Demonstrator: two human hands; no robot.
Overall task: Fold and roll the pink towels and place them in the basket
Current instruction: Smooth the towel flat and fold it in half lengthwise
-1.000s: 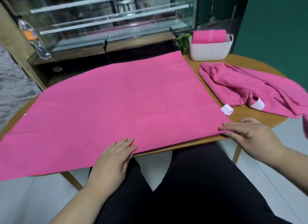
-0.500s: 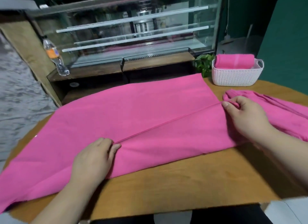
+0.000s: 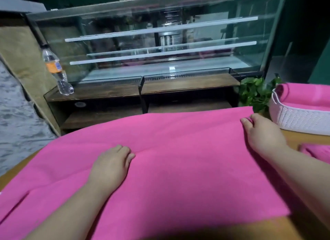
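the pink towel [image 3: 178, 177] is lying folded across the surface [image 3: 292, 139]; the left hand [image 3: 110, 166] and right hand [image 3: 262, 132] are each pinching its folded-over edge, the right one near the basket [image 3: 300, 118].

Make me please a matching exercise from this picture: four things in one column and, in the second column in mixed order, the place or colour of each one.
Things:
1. spread towel
2. basket
3. bottle
4. plant

Place or colour:
a. on the ledge of the display case, at left
b. white, holds a rolled towel
c. green, just left of the basket
d. on the table, under the left hand and the right hand

Pairs: 1-d, 2-b, 3-a, 4-c
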